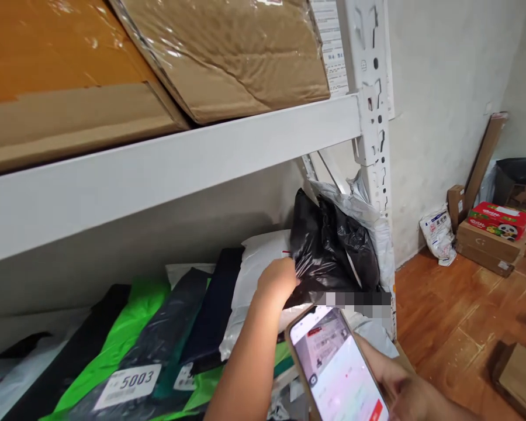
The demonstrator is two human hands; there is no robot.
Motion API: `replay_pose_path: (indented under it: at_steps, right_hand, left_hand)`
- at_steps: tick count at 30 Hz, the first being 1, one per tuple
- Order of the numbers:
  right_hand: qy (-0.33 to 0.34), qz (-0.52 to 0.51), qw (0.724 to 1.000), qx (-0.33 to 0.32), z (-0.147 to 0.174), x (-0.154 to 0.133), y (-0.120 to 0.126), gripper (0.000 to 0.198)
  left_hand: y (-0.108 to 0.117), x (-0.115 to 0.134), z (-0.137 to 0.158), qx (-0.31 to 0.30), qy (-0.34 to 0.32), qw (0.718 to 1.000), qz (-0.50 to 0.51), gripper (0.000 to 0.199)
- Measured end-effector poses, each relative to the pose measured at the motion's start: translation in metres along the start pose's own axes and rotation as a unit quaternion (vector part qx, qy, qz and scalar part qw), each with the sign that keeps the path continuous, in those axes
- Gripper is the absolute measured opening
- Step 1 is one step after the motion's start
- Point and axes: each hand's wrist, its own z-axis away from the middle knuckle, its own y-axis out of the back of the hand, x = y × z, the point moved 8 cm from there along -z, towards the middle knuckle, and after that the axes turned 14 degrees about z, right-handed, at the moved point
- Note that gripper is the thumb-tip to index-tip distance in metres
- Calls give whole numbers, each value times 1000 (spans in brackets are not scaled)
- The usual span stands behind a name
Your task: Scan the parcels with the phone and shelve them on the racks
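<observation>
My left hand [279, 277] reaches into the lower shelf and is closed on a black plastic parcel bag [313, 245], whose surface creases toward the fingers. Beside it on the left leans a white parcel bag [260, 257]. In my right hand [388, 371] I hold a smartphone [333, 368] with its lit screen facing me. The screen has a camera picture of a label at the top and a paler panel with a red button below. Part of the area behind the phone is blurred out by blocks.
More parcels stand in a row, including a bright green bag [114, 339] and a dark one with a label reading 5003 [129, 383]. Cardboard boxes [245, 58] sit above on the white shelf beam [193, 169]. A post [370, 117] bounds the right side. Boxes [486, 242] lie on the floor.
</observation>
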Motion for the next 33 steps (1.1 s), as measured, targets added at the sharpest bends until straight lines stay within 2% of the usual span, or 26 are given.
replay_pose_path:
  at_steps: [2, 4, 6, 8, 10, 13, 16, 20, 22, 25, 28, 30, 33]
  right_hand:
    - [25, -19, 999, 8, 4, 1, 11, 103]
    - [36, -19, 999, 35, 7, 7, 26, 102]
    - [36, -12, 998, 59, 7, 13, 36, 99]
    - [37, -16, 997, 60, 4, 17, 38, 96]
    - [38, -27, 998, 52, 2, 20, 37, 95]
    - [42, -37, 996, 68, 3, 22, 43, 93]
    - [20, -25, 996, 81, 5, 29, 55, 96]
    - [-1, -18, 996, 83, 9, 33, 72, 120]
    - [4, -19, 996, 91, 12, 30, 83, 124]
    - [6, -15, 992, 123, 17, 22, 105, 112]
    - [9, -2, 988, 154, 12, 7, 118, 96]
    - [10, 14, 986, 163, 0, -5, 116, 92]
    - [29, 36, 982, 182, -24, -22, 106, 85]
  left_hand:
    - [-2, -6, -9, 29, 31, 999, -8, 19]
    - [-1, -1, -22, 79, 38, 996, -1, 33]
    - [2, 12, -38, 130, 25, 991, 15, 51]
    - [2, 24, -53, 142, -8, 989, 32, 61]
    - [-2, 26, -63, 122, -47, 991, 37, 57]
    - [-10, 3, -59, 79, -60, 995, 15, 63]
    - [-15, -20, -48, 55, -33, 998, -7, 67]
    - [-9, -22, -52, 90, 12, 996, -11, 55]
    - [-9, -24, -61, 89, 23, 996, 3, 52]
    - [-16, -41, -70, 61, 20, 997, 31, 57]
    - [-23, -57, -65, 67, 9, 997, 34, 61]
    - [-23, -54, -62, 96, 1, 995, 18, 61]
    - [-21, -23, -70, 133, -41, 990, -11, 61]
